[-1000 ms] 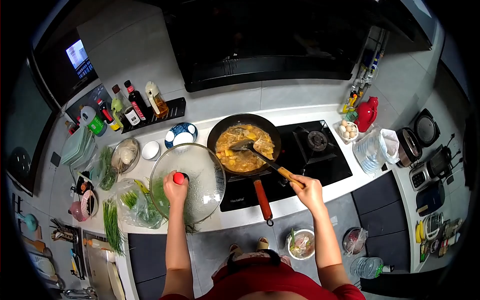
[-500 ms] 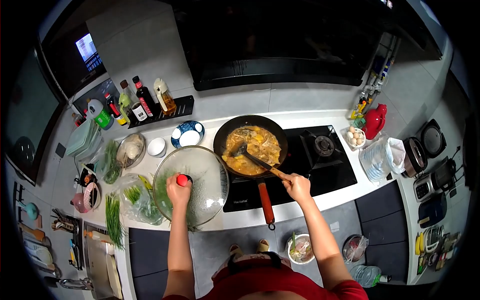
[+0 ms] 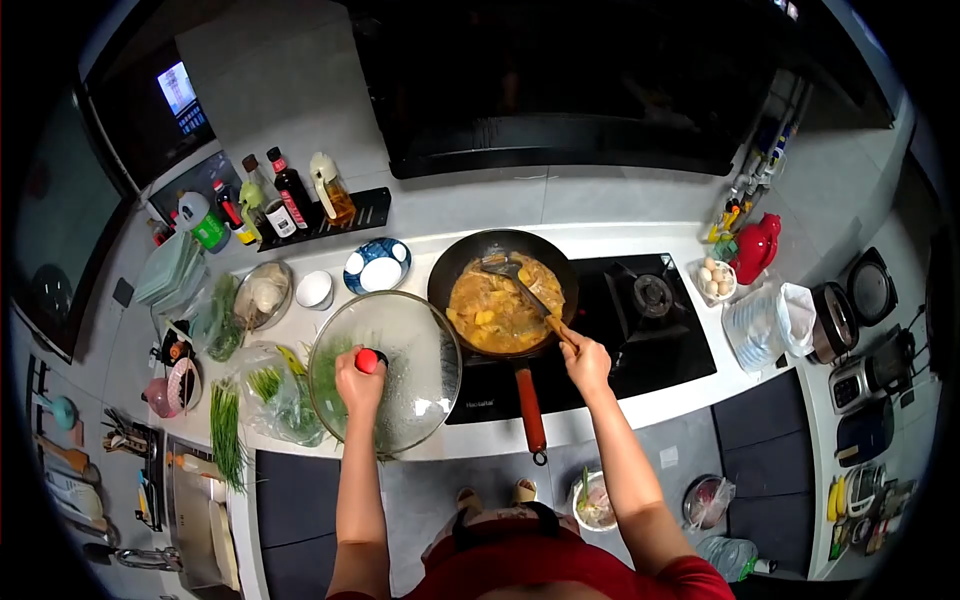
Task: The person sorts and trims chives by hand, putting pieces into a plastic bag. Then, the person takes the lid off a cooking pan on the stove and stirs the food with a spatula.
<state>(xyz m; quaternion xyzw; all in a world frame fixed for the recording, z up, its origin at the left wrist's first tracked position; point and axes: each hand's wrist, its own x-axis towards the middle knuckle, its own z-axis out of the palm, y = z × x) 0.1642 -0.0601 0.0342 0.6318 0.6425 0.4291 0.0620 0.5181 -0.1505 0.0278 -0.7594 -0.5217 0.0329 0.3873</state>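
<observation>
My left hand (image 3: 360, 385) is closed around the red knob of a large glass lid (image 3: 415, 350), held over the counter left of the stove. Chopped greens show through the glass. In my right hand (image 3: 587, 362) is the wooden handle of a spatula (image 3: 540, 308), its dark blade in the far part of the wok (image 3: 437, 290). Yellow chunks and pale strips in brown sauce make up the stew (image 3: 487, 315) inside. The wok rests on the left side of the black stove (image 3: 640, 350), its red-brown handle (image 3: 531, 410) pointing toward me.
Left of the lid lie bagged greens (image 3: 280, 395) and long chives (image 3: 227, 435) at the counter edge. A white bowl (image 3: 315, 290) and a blue-patterned plate (image 3: 402, 258) stand behind it. Bottles (image 3: 290, 195) line a wall shelf. Eggs (image 3: 715, 278) sit right of the stove.
The spatula blade has moved from the left-middle of the wok to its far side, and my right hand has shifted slightly left. My left hand stays on the lid knob.
</observation>
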